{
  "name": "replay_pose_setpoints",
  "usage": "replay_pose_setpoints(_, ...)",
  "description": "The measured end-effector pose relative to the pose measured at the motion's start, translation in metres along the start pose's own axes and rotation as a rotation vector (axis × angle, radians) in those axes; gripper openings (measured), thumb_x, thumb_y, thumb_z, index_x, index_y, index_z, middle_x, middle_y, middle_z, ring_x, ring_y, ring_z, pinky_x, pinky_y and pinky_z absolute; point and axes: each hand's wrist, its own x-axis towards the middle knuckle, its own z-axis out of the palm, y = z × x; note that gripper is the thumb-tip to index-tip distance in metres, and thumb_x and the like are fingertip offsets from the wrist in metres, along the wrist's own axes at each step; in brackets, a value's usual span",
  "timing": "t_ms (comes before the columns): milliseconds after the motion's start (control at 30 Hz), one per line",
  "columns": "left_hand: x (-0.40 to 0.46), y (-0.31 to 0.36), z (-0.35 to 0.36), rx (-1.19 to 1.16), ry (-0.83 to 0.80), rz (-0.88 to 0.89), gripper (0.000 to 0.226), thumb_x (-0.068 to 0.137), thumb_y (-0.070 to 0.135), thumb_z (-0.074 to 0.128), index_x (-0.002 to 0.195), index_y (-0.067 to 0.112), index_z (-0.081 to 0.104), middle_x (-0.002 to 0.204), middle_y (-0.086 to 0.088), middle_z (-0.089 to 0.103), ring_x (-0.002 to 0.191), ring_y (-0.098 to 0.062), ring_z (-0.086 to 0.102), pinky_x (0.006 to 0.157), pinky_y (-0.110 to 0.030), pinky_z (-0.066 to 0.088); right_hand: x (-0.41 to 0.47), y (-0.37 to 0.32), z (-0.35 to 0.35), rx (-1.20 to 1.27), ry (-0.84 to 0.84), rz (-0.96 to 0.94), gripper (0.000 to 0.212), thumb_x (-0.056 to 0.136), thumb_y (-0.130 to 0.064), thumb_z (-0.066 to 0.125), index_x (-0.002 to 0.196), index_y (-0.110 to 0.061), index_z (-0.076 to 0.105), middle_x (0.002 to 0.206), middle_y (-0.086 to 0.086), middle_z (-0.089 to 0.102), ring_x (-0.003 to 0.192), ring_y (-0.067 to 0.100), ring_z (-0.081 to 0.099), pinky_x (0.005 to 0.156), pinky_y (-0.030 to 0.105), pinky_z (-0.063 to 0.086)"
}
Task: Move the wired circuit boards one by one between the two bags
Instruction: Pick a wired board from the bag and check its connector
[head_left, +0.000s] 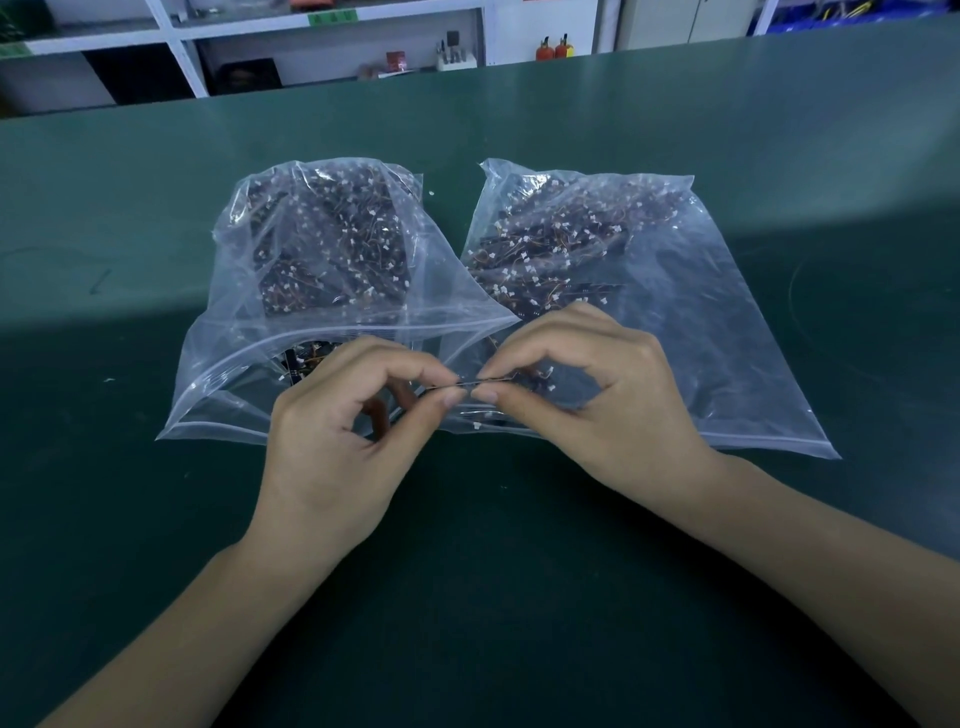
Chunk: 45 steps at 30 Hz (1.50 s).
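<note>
hands meet over the bag mouths: left hand and right hand each pinch, thumb against forefinger, one thin circuit board between left bag and right bag.

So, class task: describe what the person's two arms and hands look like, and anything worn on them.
Both forearms are bare, with no sleeves in view. The left hand and right hand wear no gloves, rings, watch or wristband. Fingernails are short and unpainted.
</note>
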Motion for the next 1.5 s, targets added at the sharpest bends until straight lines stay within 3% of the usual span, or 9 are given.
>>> replay_pose_setpoints(400,-0.001,-0.002,-0.002,0.038,0.004,0.014,0.004,0.097,0.025,0.076,0.100,0.026,0.076,0.095,0.017,0.070,0.079,-0.013,0.065,0.069,-0.016,0.045,0.002,0.000,-0.002,-0.032,-0.011,0.000,0.005,0.091,-0.014,0.085,0.094,-0.014,0.081,0.093,-0.011,0.075,0.086,0.015,0.068,0.083,0.041,0.050)
replay_pose_setpoints(600,0.001,-0.005,-0.004,0.103,0.029,0.011,0.008,0.100,0.022,0.074,0.107,0.024,0.079,0.096,0.010,0.072,0.082,-0.018,0.067,0.068,-0.028,0.050,-0.002,0.005,-0.002,-0.257,-0.194,0.117,0.039,0.083,-0.036,0.087,0.117,-0.024,0.071,0.109,-0.014,0.067,0.098,0.015,0.060,0.094,0.040,0.049)
replay_pose_setpoints(733,-0.001,-0.006,-0.005,0.115,-0.063,0.053,0.005,0.099,0.017,0.073,0.097,0.018,0.077,0.099,0.008,0.068,0.087,-0.020,0.066,0.070,-0.032,0.050,-0.002,0.006,0.000,-0.361,-0.241,0.096,0.026,0.082,-0.018,0.080,0.105,-0.024,0.070,0.102,-0.013,0.065,0.094,0.014,0.058,0.092,0.038,0.048)
replay_pose_setpoints(867,-0.001,-0.006,-0.002,0.228,-0.142,0.130,0.004,0.092,0.014,0.076,0.091,0.017,0.077,0.100,0.008,0.064,0.094,-0.018,0.064,0.079,-0.035,0.050,-0.001,0.005,-0.002,-0.315,-0.145,0.077,0.024,0.082,-0.001,0.073,0.097,-0.020,0.071,0.091,-0.015,0.064,0.085,0.013,0.059,0.085,0.035,0.050)
replay_pose_setpoints(1100,0.007,-0.019,-0.001,0.476,-0.064,0.339,0.010,0.099,0.021,0.076,0.092,0.016,0.082,0.098,0.000,0.069,0.085,-0.025,0.062,0.074,-0.044,0.050,-0.001,0.000,-0.002,-0.259,-0.098,0.084,0.024,0.083,0.000,0.073,0.098,-0.019,0.073,0.089,-0.015,0.064,0.084,0.011,0.060,0.080,0.037,0.053)
replay_pose_setpoints(1233,0.010,-0.020,0.004,0.582,-0.130,0.355,0.011,0.099,0.026,0.076,0.090,0.023,0.082,0.102,0.001,0.067,0.091,-0.021,0.053,0.075,-0.039,0.043,-0.001,-0.001,-0.003,-0.260,-0.102,0.092,0.025,0.082,-0.001,0.073,0.097,-0.021,0.072,0.089,-0.017,0.064,0.083,0.010,0.059,0.078,0.038,0.053)
replay_pose_setpoints(1367,0.010,-0.019,0.007,0.620,-0.258,0.395,0.013,0.099,0.037,0.073,0.102,0.033,0.084,0.120,0.001,0.070,0.103,-0.023,0.054,0.081,-0.036,0.033,-0.001,-0.001,-0.001,-0.278,-0.124,0.083,0.026,0.081,-0.002,0.073,0.097,-0.022,0.072,0.088,-0.024,0.058,0.082,0.003,0.054,0.079,0.034,0.052)
replay_pose_setpoints(1433,0.008,-0.016,0.009,0.583,-0.276,0.361,0.018,0.101,0.040,0.070,0.104,0.032,0.085,0.128,0.002,0.069,0.108,-0.024,0.057,0.085,-0.038,0.038,-0.001,0.000,-0.001,-0.285,-0.123,0.082,0.025,0.081,-0.003,0.074,0.098,-0.022,0.072,0.089,-0.025,0.057,0.082,0.003,0.053,0.080,0.032,0.052)
replay_pose_setpoints(1500,0.007,-0.011,0.009,0.442,-0.200,0.270,0.021,0.100,0.035,0.070,0.093,0.021,0.084,0.122,0.002,0.071,0.104,-0.024,0.061,0.086,-0.042,0.045,-0.001,0.001,-0.001,-0.295,-0.123,0.084,0.025,0.082,-0.004,0.075,0.098,-0.023,0.071,0.088,-0.025,0.056,0.082,0.003,0.053,0.080,0.028,0.050)
